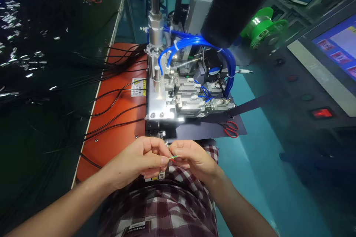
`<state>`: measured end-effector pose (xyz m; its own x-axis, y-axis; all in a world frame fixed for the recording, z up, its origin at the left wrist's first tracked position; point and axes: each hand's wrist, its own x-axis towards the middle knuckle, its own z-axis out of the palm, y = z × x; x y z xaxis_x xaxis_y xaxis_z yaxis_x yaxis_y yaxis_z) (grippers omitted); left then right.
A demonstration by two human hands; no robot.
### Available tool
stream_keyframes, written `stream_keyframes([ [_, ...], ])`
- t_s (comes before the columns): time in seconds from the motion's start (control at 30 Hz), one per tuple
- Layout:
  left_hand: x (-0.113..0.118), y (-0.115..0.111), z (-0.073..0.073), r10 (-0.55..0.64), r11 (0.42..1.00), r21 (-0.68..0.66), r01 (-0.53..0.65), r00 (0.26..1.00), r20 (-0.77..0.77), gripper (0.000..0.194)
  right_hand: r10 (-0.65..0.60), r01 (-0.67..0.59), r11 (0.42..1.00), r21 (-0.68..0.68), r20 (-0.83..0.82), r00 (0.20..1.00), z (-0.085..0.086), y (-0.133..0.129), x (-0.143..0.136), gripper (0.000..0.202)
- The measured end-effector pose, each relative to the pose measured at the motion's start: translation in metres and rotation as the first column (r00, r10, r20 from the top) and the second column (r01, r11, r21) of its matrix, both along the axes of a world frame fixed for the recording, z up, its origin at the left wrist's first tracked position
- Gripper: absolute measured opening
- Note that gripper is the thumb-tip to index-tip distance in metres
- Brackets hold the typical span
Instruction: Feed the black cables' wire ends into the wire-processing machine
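Observation:
Close together in front of the machine, both my hands hold thin coloured wires (174, 157), with green, yellowish and red strands showing between the fingertips. My left hand (143, 157) pinches them between thumb and forefinger. The fingers of my right hand (191, 156) are closed on the same small bundle from the other side. Just beyond my fingers stands a metal bench machine (161, 105) with cylinders and a bright front plate. Its lower front part is partly hidden behind my hands.
Black cables (119, 89) run across the orange board (111, 118) into the machine's left side. Blue air tubes (194, 40) arch over it. Red-handled scissors (230, 129) lie at right. A green spool (261, 29) and a control panel (319, 81) stand further right.

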<state>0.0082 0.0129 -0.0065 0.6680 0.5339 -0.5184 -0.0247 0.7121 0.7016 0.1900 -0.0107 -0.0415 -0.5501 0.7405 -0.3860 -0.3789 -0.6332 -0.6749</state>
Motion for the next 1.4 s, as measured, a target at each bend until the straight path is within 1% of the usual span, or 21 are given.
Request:
stream_keyframes([
  [0.07,0.001,0.001,0.0,-0.007,1.0,-0.015,0.007,1.0,0.026,0.014,-0.014,0.014,1.0,-0.011,-0.003,1.0,-0.001,0.0,-0.001,0.024],
  [0.17,0.001,0.001,0.001,-0.028,0.999,-0.032,0.03,0.998,0.052,0.015,-0.019,0.019,1.0,0.012,-0.012,1.0,-0.001,0.0,-0.001,0.023],
  [0.3,-0.001,0.002,0.0,-0.062,0.996,-0.054,0.065,0.997,0.05,0.015,-0.008,0.009,1.0,0.027,-0.021,1.0,0.0,0.002,0.001,0.019],
  [0.43,-0.001,0.002,-0.002,-0.074,0.995,-0.072,0.073,0.997,-0.013,0.014,0.018,-0.018,0.999,0.042,0.005,1.0,0.0,0.001,0.002,0.015],
  [0.6,0.004,0.0,0.0,-0.005,1.0,-0.02,0.002,0.987,-0.159,0.009,0.01,-0.014,0.997,0.076,0.058,0.998,0.0,0.003,0.003,0.018],
  [0.73,0.006,-0.003,0.0,0.049,0.999,0.014,-0.047,0.978,-0.201,0.011,-0.039,0.024,0.993,0.114,0.124,0.992,0.002,0.003,0.0,0.019],
  [0.87,0.008,-0.006,0.0,0.141,0.99,0.062,-0.129,0.96,-0.244,0.013,-0.109,0.075,0.983,0.167,0.209,0.972,0.004,0.0,-0.002,0.02],
  [1.0,0.009,-0.006,0.002,0.204,0.978,0.088,-0.187,0.943,-0.263,0.016,-0.225,0.139,0.951,0.277,0.31,0.924,0.009,-0.006,-0.005,0.021],
  [1.17,0.01,-0.008,0.004,0.251,0.966,0.129,-0.224,0.931,-0.266,0.016,-0.346,0.192,0.906,0.377,0.402,0.848,0.013,-0.012,-0.013,0.014],
  [1.3,0.011,-0.01,0.004,0.254,0.964,0.145,-0.222,0.931,-0.261,0.016,-0.395,0.221,0.89,0.4,0.432,0.811,0.013,-0.012,-0.02,0.01],
  [1.4,0.013,-0.012,0.005,0.27,0.958,0.174,-0.229,0.924,-0.27,0.017,-0.403,0.263,0.895,0.359,0.4,0.823,0.012,-0.011,-0.022,0.011],
])
